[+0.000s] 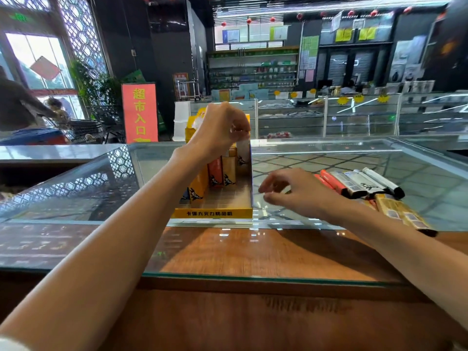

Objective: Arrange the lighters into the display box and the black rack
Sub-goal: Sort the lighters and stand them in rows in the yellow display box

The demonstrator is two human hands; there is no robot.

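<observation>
A yellow display box (215,213) stands on the glass counter at centre. Several lighters (222,173) in orange, gold and white stand upright in its back rows. My left hand (222,127) is raised over the box's back right corner and pinches the top of a white lighter (243,153) standing there. Hovering just right of the box, my right hand (291,191) has loosely curled fingers and holds nothing. Behind it on the glass lies a row of loose lighters (359,183) in orange, white and gold. No black rack is in view.
The glass counter (329,158) runs left and right, with a wooden ledge (228,252) under glass nearest me. Beyond it are shop display cases (354,115), shelves, a red sign (139,112) and a person at the far left.
</observation>
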